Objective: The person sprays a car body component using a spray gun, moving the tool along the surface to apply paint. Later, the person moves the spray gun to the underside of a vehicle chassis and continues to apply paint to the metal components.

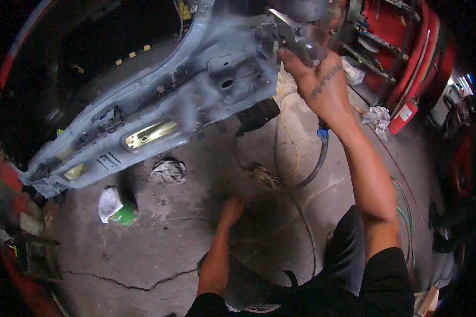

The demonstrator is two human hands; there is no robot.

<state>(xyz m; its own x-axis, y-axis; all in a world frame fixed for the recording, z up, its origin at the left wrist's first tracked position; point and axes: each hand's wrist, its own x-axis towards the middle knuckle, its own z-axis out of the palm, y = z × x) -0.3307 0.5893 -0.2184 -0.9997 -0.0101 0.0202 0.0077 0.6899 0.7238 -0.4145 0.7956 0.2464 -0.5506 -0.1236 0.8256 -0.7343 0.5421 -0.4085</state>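
Observation:
My right hand (322,84) is wrapped round a silver spray gun (301,39), held at the upper right end of a grey metal car body panel (206,90). A hose (320,158) runs down from below this hand toward the floor. The panel stretches diagonally to the left, with cutouts and brackets along it. My left hand (231,208) hangs lower, over the concrete floor and apart from the panel; its fingers are blurred and in shadow.
A green can (124,211) topped with white material and a crumpled rag (169,171) lie on the cracked floor (132,253). Red bodywork (428,47), a red cylinder (402,119) and crumpled paper (375,119) are at upper right. Cables and thin hoses (296,153) cross the floor.

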